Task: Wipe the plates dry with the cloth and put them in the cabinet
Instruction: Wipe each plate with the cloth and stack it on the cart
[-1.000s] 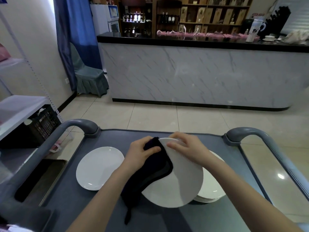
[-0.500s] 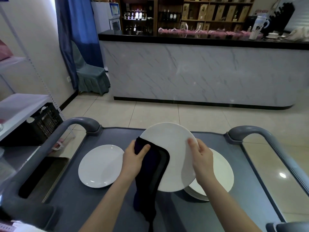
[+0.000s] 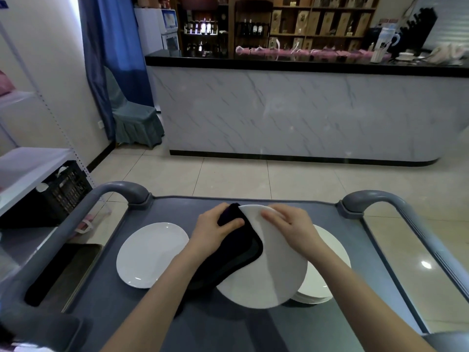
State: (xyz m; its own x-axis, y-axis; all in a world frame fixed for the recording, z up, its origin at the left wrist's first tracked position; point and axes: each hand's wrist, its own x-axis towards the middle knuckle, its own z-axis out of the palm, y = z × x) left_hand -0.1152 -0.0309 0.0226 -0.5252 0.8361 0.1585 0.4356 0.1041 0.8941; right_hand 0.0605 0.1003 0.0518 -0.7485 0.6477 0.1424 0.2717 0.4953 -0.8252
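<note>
left hand: left hand [image 3: 213, 231] on the left edge of the held plate, thumb over the cloth, fingers behind it
left grip: closed on the cloth, pressing it to the plate
right hand: right hand [image 3: 291, 227] at the top rim of the held plate, fingers laid across its face
right grip: closed on the held plate's rim; thumb hidden
cloth: dark cloth [image 3: 233, 262] draped over the left part of the held plate, lower end hanging down toward the worktop
held plate: white round held plate [image 3: 269, 280], lifted and tilted above the cart, partly covering the stack
stack: stack of plates [image 3: 327, 275], white, on the right side of the worktop, behind and below the held plate
single plate: single plate [image 3: 152, 252], white, flat on the left of the worktop, apart from the hands
worktop: grey cart worktop [image 3: 127, 313], with a curved grey handle [image 3: 121, 191] at the far left corner, another at the far right
background: marble-front bar counter [image 3: 291, 110] across the tiled floor, covered chair [image 3: 134, 118] by a blue curtain [image 3: 119, 47], black crate [image 3: 63, 194] on the left
cabinet: can't tell which it is
</note>
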